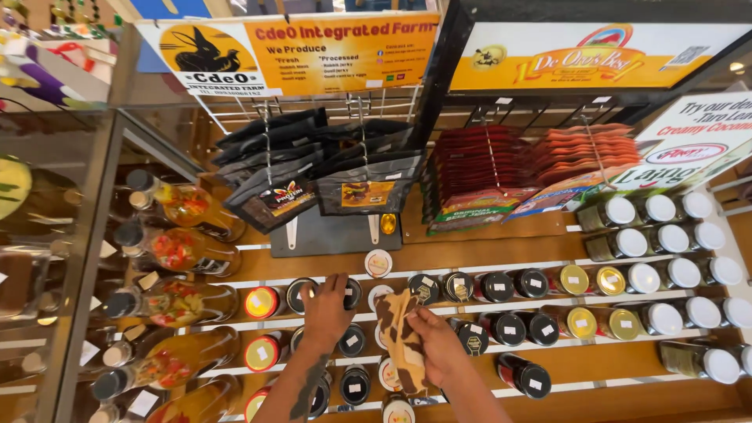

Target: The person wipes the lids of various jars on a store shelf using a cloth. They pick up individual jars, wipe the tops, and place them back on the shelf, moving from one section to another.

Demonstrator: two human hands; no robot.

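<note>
Brown-and-cream patterned cloth (401, 338) hung over the jars near the middle of the wooden shelf (548, 252), pinched in the right hand (435, 338). Just left of it, the left hand (326, 307) lay spread, fingers loose, on a black-lidded jar (351, 294). Bottles (184, 252) lay far left; dark pouches (313, 168) hung beyond.

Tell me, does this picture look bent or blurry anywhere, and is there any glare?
Head view: wide lens bows the shelves and tilts the signs outward; light is warm and even; glare spots sit on the bottles and the glass case at left; the left hand, right hand and cloth look fairly sharp.
</note>
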